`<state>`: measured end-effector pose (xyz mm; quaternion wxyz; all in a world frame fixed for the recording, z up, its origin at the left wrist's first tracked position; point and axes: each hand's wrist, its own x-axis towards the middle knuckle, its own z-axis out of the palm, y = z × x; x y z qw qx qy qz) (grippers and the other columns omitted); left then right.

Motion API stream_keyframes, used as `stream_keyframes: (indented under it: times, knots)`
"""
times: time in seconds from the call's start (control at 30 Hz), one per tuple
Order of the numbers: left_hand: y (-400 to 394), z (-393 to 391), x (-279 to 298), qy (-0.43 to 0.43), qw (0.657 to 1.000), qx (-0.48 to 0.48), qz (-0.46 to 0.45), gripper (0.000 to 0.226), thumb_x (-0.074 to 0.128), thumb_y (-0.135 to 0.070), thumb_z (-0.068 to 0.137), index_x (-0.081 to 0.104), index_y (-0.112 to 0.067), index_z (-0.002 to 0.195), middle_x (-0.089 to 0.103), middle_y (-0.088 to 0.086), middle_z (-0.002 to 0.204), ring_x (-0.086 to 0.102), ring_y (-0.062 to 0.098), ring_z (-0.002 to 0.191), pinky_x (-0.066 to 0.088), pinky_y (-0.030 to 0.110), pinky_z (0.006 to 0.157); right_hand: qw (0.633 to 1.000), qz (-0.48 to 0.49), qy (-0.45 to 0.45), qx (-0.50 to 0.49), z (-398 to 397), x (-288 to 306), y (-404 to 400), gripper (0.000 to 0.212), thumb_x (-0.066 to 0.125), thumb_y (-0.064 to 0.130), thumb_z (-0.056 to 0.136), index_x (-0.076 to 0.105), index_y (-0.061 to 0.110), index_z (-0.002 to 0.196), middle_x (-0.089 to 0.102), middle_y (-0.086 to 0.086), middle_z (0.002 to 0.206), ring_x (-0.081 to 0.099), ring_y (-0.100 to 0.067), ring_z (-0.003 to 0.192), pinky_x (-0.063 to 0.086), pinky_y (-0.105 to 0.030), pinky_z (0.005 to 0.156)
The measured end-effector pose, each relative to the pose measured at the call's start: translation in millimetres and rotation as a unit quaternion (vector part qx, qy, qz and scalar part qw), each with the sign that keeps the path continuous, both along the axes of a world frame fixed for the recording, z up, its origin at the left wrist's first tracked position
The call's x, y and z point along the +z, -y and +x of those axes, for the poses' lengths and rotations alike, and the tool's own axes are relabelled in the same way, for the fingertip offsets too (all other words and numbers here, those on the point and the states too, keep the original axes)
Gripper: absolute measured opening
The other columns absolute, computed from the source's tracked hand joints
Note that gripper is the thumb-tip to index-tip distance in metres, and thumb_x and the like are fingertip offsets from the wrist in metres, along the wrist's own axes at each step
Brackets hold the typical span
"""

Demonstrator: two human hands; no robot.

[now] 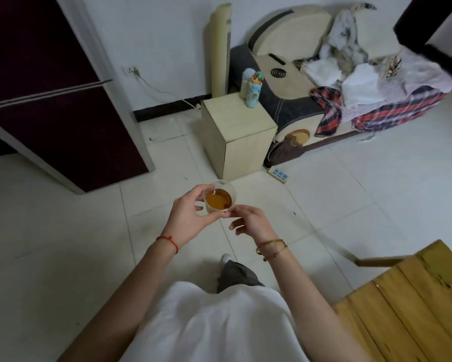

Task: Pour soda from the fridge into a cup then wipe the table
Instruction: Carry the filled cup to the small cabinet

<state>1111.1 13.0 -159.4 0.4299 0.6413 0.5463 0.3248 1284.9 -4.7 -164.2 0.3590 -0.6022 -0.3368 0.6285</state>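
Note:
A clear plastic cup (219, 197) holding orange-brown soda hangs above the tiled floor in front of me. My left hand (189, 216) wraps around its left side and grips it. My right hand (249, 222) touches the cup's lower right edge with its fingertips. The dark maroon fridge (63, 113) stands at the left with its doors closed. A corner of the yellow wooden table (407, 304) shows at the lower right, away from both hands. No soda bottle is in view.
A small cream cabinet (235, 137) stands ahead with two bottles (253, 90) on top. A sofa (350, 100) piled with cloths fills the far right. A power strip (278, 175) lies on the floor. A wooden chair part (376, 261) juts out beside the table.

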Motion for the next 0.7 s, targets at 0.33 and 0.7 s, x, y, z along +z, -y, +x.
stream_keyframes:
  times: [0.33, 0.7]
  knots:
    - [-134, -9, -4, -0.009, 0.999, 0.035, 0.002, 0.074, 0.080, -0.052, 0.060, 0.059, -0.028, 0.127, 0.060, -0.022, 0.113, 0.054, -0.007, 0.110, 0.048, 0.010, 0.084, 1.000, -0.002, -0.003, 0.028, -11, -8, -148, 0.030, 0.038, 0.004, 0.099, 0.066, 0.007, 0.089, 0.069, -0.008, 0.085, 0.054, -0.020, 0.059, 0.043, -0.027, 0.056]
    - [-328, 1, 17, -0.021, 0.998, 0.059, 0.013, 0.063, 0.085, -0.037, 0.069, 0.056, -0.034, 0.125, 0.055, -0.029, 0.111, 0.052, -0.014, 0.105, 0.046, 0.004, 0.083, 0.999, 0.007, -0.025, 0.030, -3, 0, -352, 0.036, 0.037, 0.003, 0.099, 0.065, 0.010, 0.077, 0.071, 0.006, 0.066, 0.057, -0.012, 0.047, 0.043, -0.020, 0.044]
